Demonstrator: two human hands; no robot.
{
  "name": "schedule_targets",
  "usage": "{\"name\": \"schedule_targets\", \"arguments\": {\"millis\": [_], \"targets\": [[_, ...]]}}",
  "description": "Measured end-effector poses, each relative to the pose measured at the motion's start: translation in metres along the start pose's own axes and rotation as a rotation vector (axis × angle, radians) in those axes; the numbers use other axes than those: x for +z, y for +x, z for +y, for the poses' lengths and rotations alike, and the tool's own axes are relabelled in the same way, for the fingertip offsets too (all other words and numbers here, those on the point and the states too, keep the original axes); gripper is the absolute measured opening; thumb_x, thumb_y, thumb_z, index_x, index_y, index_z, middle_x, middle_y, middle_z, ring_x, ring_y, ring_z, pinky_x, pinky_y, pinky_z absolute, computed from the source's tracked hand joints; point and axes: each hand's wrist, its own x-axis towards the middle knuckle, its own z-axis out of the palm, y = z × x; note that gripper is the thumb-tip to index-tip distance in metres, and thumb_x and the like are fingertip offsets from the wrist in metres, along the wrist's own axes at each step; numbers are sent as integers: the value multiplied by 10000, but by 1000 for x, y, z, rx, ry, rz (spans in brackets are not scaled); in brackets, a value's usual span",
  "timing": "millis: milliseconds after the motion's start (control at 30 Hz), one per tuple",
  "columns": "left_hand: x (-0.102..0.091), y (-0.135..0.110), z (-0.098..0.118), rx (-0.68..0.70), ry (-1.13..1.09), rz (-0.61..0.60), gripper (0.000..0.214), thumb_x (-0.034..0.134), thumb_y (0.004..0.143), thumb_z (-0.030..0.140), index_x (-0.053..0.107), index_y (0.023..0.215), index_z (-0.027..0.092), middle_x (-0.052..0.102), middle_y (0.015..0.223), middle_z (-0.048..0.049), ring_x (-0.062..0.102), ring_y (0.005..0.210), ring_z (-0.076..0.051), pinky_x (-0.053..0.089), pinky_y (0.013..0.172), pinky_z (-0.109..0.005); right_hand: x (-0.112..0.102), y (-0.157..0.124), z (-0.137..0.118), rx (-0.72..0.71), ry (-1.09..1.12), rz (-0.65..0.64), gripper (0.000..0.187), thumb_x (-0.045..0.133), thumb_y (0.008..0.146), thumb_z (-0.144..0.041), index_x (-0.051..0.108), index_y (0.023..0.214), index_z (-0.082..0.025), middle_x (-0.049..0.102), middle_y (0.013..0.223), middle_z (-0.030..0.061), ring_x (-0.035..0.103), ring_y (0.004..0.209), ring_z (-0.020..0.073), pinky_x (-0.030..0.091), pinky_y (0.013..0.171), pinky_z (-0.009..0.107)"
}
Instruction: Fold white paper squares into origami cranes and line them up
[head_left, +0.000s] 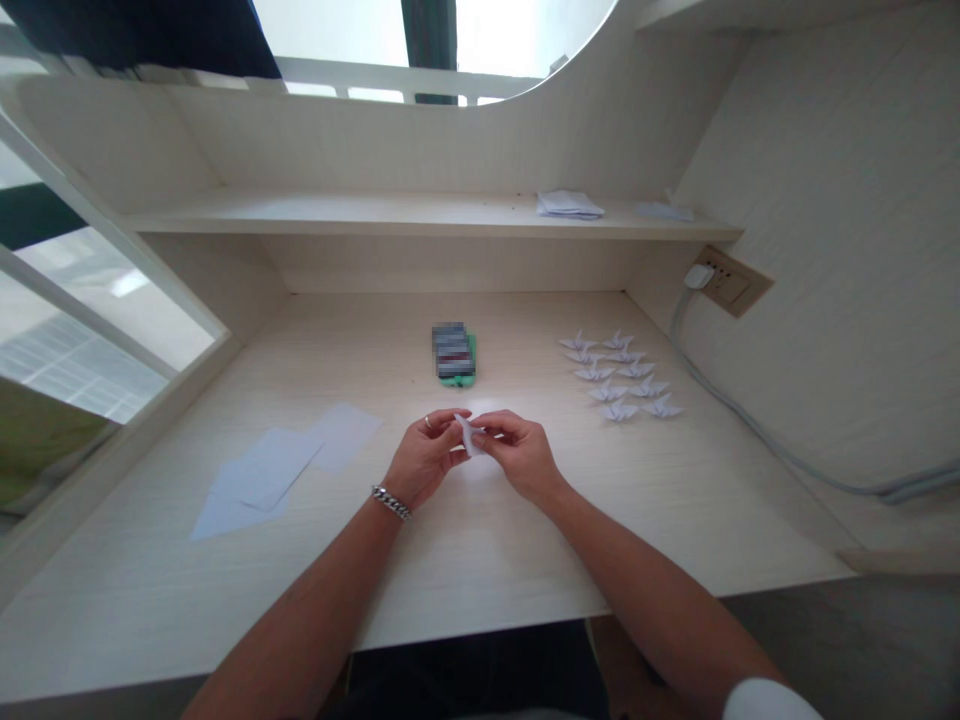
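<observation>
A small folded piece of white paper is held above the middle of the desk, between both hands. My left hand pinches its left side; a ring and a chain bracelet show on that hand and wrist. From the right, the fingers of my right hand are closed on the paper's other side. On the right part of the desk, several folded white paper cranes stand in two rows. Several flat sheets of white paper overlap on the left.
Beyond my hands lies a phone in a green case, its screen blurred. A shelf across the back carries folded white paper. At right, a grey cable runs from a wall socket along the desk's edge.
</observation>
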Motion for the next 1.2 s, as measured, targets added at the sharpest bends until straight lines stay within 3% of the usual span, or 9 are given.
{"name": "schedule_targets", "arguments": {"millis": [600, 900, 1067, 1200], "targets": [[-1, 0, 1, -48, 47, 15, 334, 864, 565, 288, 748, 851, 158, 708, 767, -34, 642, 682, -120, 539, 637, -246, 1, 1, 6, 91, 52, 8, 177, 747, 694, -247, 725, 862, -197, 687, 881, 41, 614, 729, 149, 529, 659, 280], [-5, 3, -3, -70, 136, -7, 269, 860, 561, 258, 736, 770, 143, 681, 695, -16, 618, 618, -102, 518, 578, -216, -6, 6, 8, 188, 67, -90, 217, 772, 656, -330, 638, 727, -174, 652, 784, 30, 602, 751, 166, 501, 704, 303], [-4, 2, 2, -29, 195, 28, 262, 835, 601, 297, 724, 785, 146, 671, 658, -6, 613, 593, -102, 541, 580, -233, -15, 9, 6, 124, 102, -189, 217, 730, 711, -361, 604, 731, -186, 644, 961, 55, 594, 926, 190, 474, 825, 326], [-3, 2, 3, 147, 329, 136, 274, 792, 660, 324, 721, 845, 136, 715, 733, -35, 650, 640, -124, 568, 657, -267, -22, 9, 4, 101, -2, -230, 198, 669, 778, -386, 605, 800, -200, 562, 1143, 75, 538, 1078, 210, 481, 823, 319]]}}
